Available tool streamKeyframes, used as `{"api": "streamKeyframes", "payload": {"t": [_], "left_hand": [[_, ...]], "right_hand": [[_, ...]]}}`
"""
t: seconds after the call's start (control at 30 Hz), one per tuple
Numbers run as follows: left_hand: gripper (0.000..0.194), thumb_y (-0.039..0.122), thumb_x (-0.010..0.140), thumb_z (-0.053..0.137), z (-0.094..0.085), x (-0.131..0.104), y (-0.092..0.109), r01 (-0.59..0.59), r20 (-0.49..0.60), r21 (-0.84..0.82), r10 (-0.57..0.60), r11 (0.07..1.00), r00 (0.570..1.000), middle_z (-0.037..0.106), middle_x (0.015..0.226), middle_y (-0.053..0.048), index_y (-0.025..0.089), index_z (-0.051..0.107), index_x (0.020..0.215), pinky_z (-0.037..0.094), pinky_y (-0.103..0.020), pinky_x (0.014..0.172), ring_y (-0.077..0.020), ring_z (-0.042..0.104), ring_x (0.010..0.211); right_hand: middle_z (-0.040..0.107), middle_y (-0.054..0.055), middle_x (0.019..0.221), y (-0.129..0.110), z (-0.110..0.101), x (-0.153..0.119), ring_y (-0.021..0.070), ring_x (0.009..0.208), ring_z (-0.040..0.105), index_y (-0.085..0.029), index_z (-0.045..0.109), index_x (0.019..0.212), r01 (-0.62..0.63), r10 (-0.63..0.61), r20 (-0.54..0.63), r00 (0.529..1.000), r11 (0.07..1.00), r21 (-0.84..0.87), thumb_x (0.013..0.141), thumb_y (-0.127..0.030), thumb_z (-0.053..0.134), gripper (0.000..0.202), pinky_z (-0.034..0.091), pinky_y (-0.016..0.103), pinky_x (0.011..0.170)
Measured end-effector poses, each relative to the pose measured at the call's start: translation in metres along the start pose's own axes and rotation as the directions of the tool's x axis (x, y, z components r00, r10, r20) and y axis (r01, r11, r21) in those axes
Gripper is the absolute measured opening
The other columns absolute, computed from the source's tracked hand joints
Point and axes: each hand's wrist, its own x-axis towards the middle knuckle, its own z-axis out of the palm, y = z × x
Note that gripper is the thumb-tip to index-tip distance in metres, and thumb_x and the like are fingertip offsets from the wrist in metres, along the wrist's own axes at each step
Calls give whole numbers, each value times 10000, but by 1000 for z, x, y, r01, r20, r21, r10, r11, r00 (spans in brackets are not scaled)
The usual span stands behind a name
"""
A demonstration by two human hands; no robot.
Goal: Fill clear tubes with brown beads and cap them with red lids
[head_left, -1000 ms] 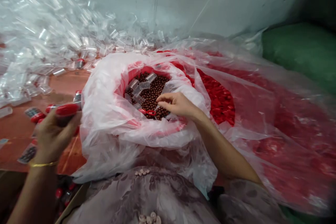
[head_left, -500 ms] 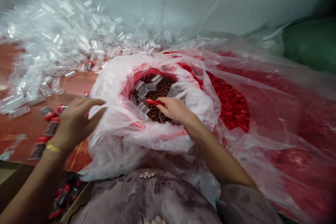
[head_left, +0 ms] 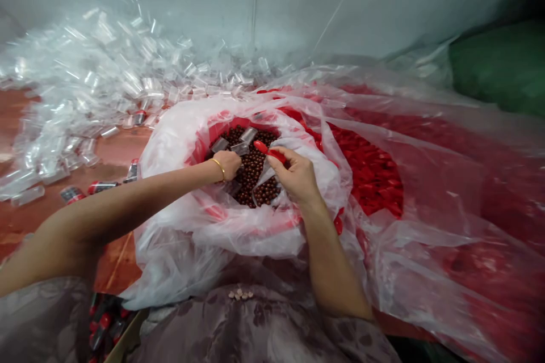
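A tub lined with a white translucent bag (head_left: 170,142) holds dark brown beads (head_left: 253,167) and several clear plastic tubes (head_left: 248,135). My left hand (head_left: 227,165) reaches into the tub at its left side, fingers curled down among the tubes; what they hold, if anything, is hidden. Over the right part of the beads, my right hand (head_left: 296,173) is closed on a red plastic piece (head_left: 268,151) with a rounded end that points up and left.
Clear tubes (head_left: 97,79) lie heaped at the back left. Red pieces (head_left: 370,164) fill a plastic bag on the right. Red-capped filled tubes (head_left: 102,186) lie left of the tub, more in a box (head_left: 128,337) below. A green sack (head_left: 502,68) stands back right.
My left hand has moved right, from above the table into the tub, and its fingers have closed. My right hand has shifted slightly right with the red piece. The view has shifted a little.
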Motion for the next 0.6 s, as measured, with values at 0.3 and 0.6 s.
{"api": "streamKeyframes", "payload": {"t": [0.3,0.6], "left_hand": [[235,313,796,576,13,58,24,20,-112,-390,-69,920,991,648,764,-94,91,631,848,496,-288,661,-180,618,708],[251,209,680,684,-15,-1,15,-316,-329,-864,35,393,944,602,813,3,130,536,868,446,-214,717,-82,548,738]], "right_hand": [[613,-3,755,-5,-7,0,119,647,547,-183,590,861,-6,44,-232,972,987,163,780,-362,600,196,458,260,624],[630,5,849,-5,-9,-1,146,760,629,-217,542,861,100,52,-352,935,911,400,769,-366,622,192,502,289,686]]}}
